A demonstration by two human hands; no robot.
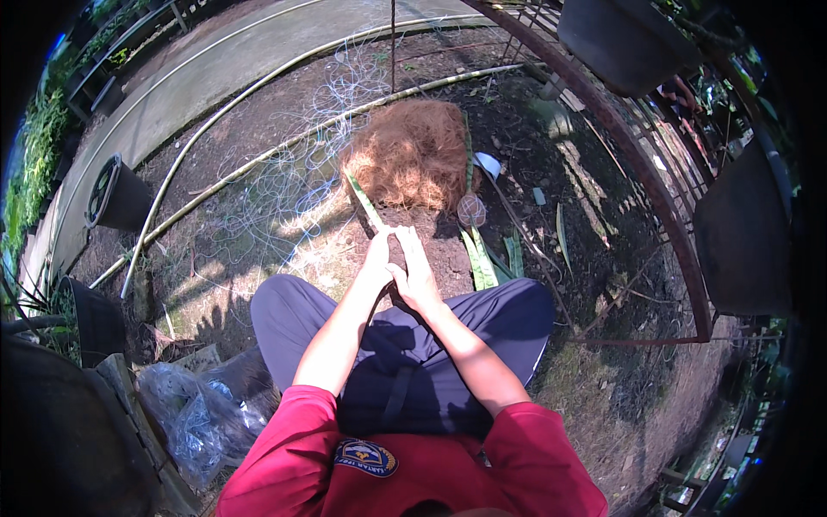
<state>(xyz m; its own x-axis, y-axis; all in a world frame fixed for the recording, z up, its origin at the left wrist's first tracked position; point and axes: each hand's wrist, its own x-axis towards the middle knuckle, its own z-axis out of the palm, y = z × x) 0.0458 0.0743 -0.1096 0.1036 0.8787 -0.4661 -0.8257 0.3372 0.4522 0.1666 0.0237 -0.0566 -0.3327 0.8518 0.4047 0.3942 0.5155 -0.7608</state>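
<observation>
In front of my lap, my left hand (376, 262) and my right hand (417, 274) come together, cupped with fingertips meeting. Out from between the fingertips leans a long green snake plant leaf (363, 202), its base hidden by the hands. Something dark shows in the gap between my palms; what it is I cannot make out. Just beyond lies a big heap of brown coconut fibre (408, 155), with dark loose soil (425, 226) at its near edge. A round ball wrapped in string (471, 210) sits to its right, and cut snake plant leaves (479, 261) lie below the ball.
Tangled pale string (289, 194) spreads over the ground at left, crossed by long poles (250, 168). A white bowl-like thing (488, 165) is beyond the ball. Black pots (121, 194) stand at left, a clear plastic bag (202, 414) lies near, and a rusty metal frame (642, 164) curves at right.
</observation>
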